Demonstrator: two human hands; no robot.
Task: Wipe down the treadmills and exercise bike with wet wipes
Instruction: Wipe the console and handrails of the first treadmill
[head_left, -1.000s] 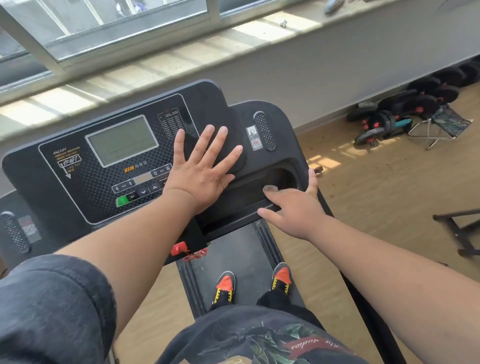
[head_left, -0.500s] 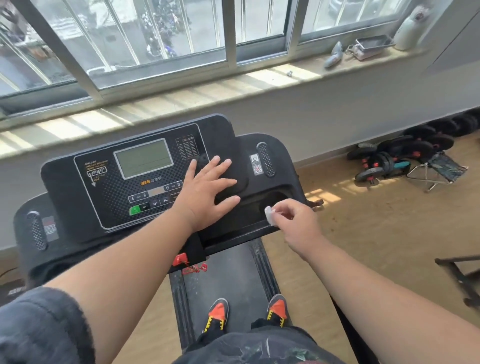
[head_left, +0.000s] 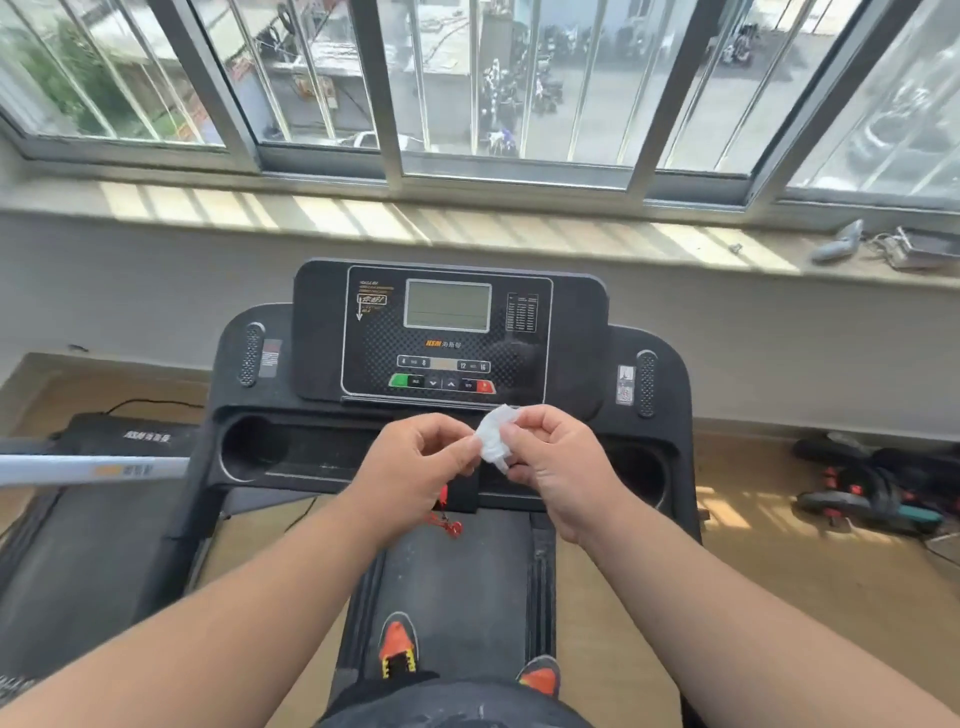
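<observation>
I stand on a black treadmill whose console with a grey screen faces me at the centre. A small crumpled white wet wipe hangs in front of the console's lower tray. My right hand pinches its right side, and my left hand pinches its left edge with curled fingers. Both hands are raised above the tray, apart from the console. The belt runs under my orange and black shoes.
A second treadmill with a grey handrail stands to the left. Dumbbells and weights lie on the wooden floor at the right. A window sill with small items at its right end runs behind the console.
My left hand has lifted off the console and come to the wipe. My right hand has brought the wipe up from the right tray to the centre. The view has swung to face the console squarely.
</observation>
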